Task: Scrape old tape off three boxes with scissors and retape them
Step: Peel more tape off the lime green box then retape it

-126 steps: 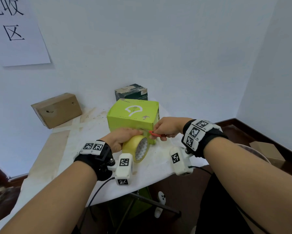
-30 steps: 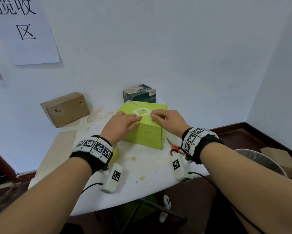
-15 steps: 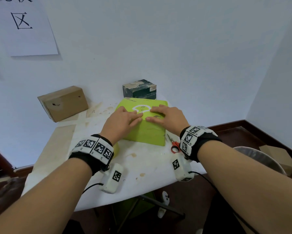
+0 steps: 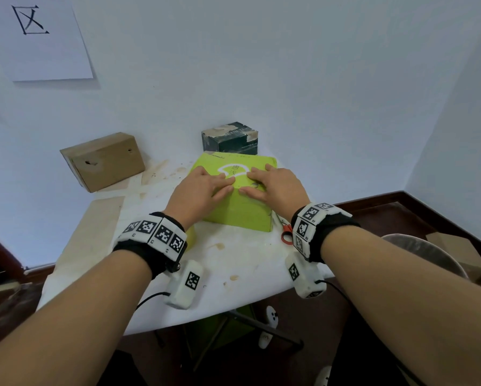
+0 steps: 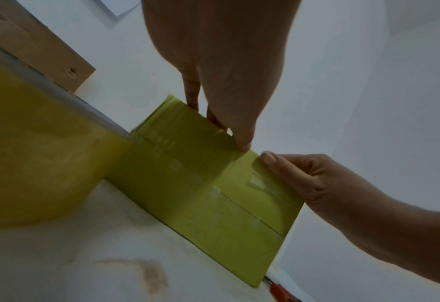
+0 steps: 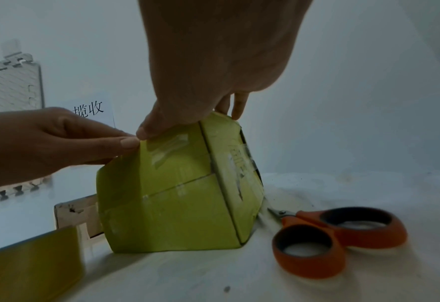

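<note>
A lime-green box (image 4: 240,211) stands mid-table with clear tape strips on its front face (image 6: 172,206). My left hand (image 4: 203,189) and right hand (image 4: 274,188) both lie flat on its top, fingers straight, fingertips nearly meeting over the white logo. In the wrist views, the thumbs of the left hand (image 5: 239,130) and right hand (image 6: 146,130) rest at the top front edge. Orange-handled scissors (image 4: 286,234) (image 6: 338,239) lie on the table beside the box's right corner. A yellow tape roll (image 5: 32,163) (image 4: 190,238) sits left of the box, mostly hidden under my left wrist. A brown box (image 4: 103,160) and a dark box (image 4: 231,137) stand by the wall.
The white table (image 4: 242,263) is stained and ends close to my wrists. A grey bin (image 4: 426,254) and a cardboard box (image 4: 456,245) are on the floor to the right. A paper sign (image 4: 41,37) hangs on the wall.
About four seconds ago my right hand held the scissors and my left the tape roll at the box's front. Both now lie on the table, and my hands press on the box top.
</note>
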Demonstrator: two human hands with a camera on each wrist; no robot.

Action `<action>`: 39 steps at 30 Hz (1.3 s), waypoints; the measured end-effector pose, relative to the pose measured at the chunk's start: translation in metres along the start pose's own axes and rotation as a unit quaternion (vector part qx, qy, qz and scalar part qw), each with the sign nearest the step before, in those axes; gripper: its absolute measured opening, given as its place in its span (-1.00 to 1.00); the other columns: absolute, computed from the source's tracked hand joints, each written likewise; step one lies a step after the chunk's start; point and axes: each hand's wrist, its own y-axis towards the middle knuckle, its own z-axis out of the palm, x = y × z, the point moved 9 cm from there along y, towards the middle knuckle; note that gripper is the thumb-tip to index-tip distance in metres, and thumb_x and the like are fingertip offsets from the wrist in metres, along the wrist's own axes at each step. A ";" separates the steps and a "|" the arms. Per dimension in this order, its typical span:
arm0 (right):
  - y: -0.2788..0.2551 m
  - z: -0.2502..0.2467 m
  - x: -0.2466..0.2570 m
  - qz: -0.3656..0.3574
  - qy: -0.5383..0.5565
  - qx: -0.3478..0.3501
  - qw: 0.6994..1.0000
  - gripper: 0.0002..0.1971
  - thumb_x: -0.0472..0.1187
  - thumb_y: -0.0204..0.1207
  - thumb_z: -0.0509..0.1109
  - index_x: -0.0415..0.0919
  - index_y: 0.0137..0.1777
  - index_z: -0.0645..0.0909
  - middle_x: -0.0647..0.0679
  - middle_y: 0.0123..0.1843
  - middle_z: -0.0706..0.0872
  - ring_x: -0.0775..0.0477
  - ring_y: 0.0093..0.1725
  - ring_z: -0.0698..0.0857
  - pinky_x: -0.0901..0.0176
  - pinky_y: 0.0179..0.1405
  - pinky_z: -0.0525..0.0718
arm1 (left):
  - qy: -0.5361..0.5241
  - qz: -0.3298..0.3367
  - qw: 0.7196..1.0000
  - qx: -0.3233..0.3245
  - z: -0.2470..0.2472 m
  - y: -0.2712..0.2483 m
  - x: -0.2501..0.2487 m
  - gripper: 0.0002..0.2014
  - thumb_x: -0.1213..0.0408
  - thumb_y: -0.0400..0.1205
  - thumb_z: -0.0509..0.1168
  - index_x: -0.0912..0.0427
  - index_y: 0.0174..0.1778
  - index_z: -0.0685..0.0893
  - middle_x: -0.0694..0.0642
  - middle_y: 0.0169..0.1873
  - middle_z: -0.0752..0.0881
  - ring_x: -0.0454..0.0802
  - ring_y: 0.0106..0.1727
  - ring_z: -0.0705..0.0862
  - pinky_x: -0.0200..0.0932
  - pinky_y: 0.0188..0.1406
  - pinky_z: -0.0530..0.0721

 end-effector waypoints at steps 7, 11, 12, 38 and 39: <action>0.000 0.009 -0.009 0.042 0.032 0.026 0.998 -0.38 0.37 0.51 0.17 0.08 0.48 0.45 -0.01 0.52 0.49 -0.14 0.52 0.42 -0.04 0.30 0.47 | -0.006 -0.004 1.000 0.001 0.000 -0.001 0.000 -0.64 -0.01 0.73 0.13 -0.16 0.45 0.56 -0.09 0.40 0.60 0.01 0.14 0.43 -0.14 0.21 0.46; -0.001 0.007 -0.007 0.039 0.024 0.032 0.998 -0.39 0.34 0.53 0.16 0.04 0.49 0.44 -0.02 0.56 0.44 -0.10 0.57 0.34 -0.06 0.33 0.45 | -0.008 -0.007 1.000 0.004 0.000 -0.002 0.000 -0.64 -0.01 0.73 0.13 -0.16 0.45 0.56 -0.09 0.41 0.59 0.01 0.16 0.43 -0.11 0.23 0.48; -0.002 0.007 -0.006 0.038 0.021 0.034 0.998 -0.39 0.34 0.54 0.16 0.03 0.48 0.45 -0.02 0.55 0.44 -0.11 0.56 0.36 -0.06 0.31 0.46 | -0.009 -0.007 1.000 0.005 0.000 -0.002 0.000 -0.64 -0.01 0.73 0.13 -0.16 0.45 0.56 -0.09 0.41 0.59 0.00 0.15 0.43 -0.11 0.23 0.48; -0.017 -0.004 -0.002 -0.027 0.086 0.078 0.993 -0.37 0.18 0.59 0.27 0.07 0.63 0.24 0.22 0.67 0.16 0.08 0.68 0.04 -0.02 0.55 0.18 | -0.015 -0.020 1.000 0.012 -0.002 -0.002 0.004 -0.65 -0.05 0.72 0.13 -0.23 0.44 0.54 -0.20 0.41 0.57 -0.18 0.04 0.30 -0.11 0.20 0.51; -0.017 -0.006 -0.002 -0.026 0.102 0.070 0.992 -0.41 0.17 0.61 0.23 0.06 0.61 0.27 0.21 0.66 0.20 0.09 0.67 0.06 0.00 0.55 0.18 | -0.017 -0.020 1.000 0.012 -0.003 -0.002 0.004 -0.65 -0.05 0.72 0.13 -0.23 0.44 0.54 -0.20 0.41 0.57 -0.18 0.05 0.31 -0.12 0.20 0.51</action>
